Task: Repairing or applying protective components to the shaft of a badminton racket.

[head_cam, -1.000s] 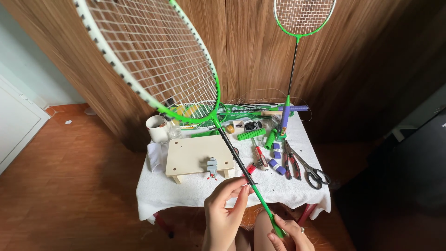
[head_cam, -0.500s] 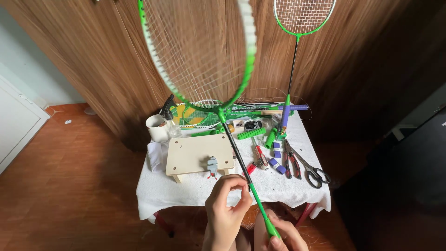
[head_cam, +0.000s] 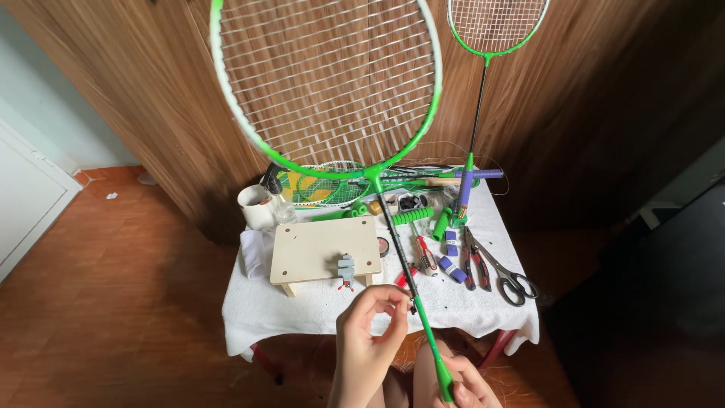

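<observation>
the badminton racket (head_cam: 332,91) runs up and away from both hands, its long axis slanting from low right to the head up left. right hand (head_cam: 461,381) is clamped on the green handle at the bottom; left hand (head_cam: 366,336), higher, pinches the shaft.

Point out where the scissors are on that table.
In the head view the scissors lie at the right edge of the white-clothed table, just right of the pliers and well right of the wooden block.
</observation>
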